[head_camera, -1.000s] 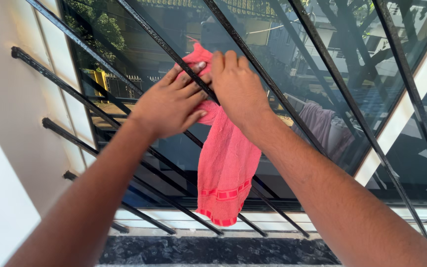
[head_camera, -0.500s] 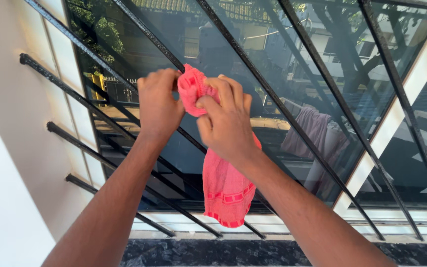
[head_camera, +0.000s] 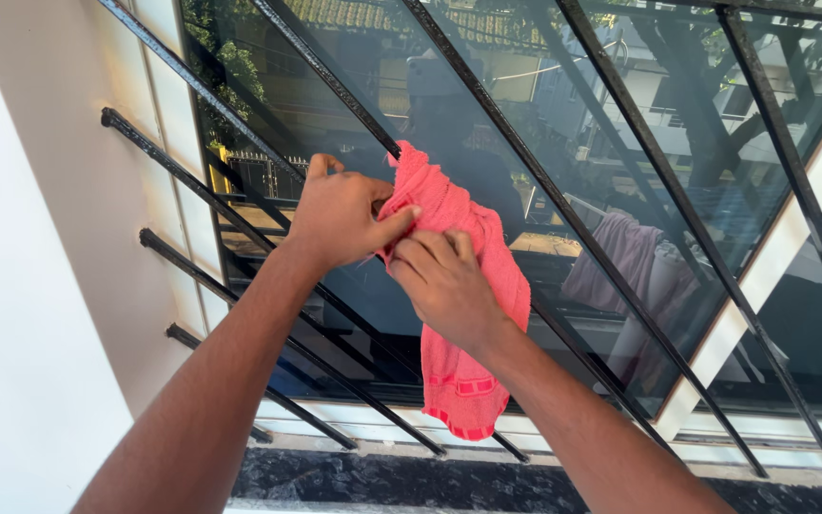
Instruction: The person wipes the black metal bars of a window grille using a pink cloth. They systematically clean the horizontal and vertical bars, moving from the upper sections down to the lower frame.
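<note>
Left hand (head_camera: 340, 214) sits just left of the right hand (head_camera: 444, 286), cloth (head_camera: 463, 286) pinched between them and trailing below the right. The bars (head_camera: 563, 205) run behind both hands, glass pane (head_camera: 620, 124) behind those. Cloth seems looped over one bar. Wall (head_camera: 40, 286) lies left, sill (head_camera: 411, 481) below.

Two bare forearms rise from the lower edge and converge at centre. The left hand (head_camera: 340, 214) is raised higher, knuckles toward the camera, fingers curled and thumb stretched rightward, pinching. The right hand (head_camera: 444, 286) sits just below and beside it, back of the hand to the camera, fingers bent inward in a close grip, the two nearly touching.
</note>
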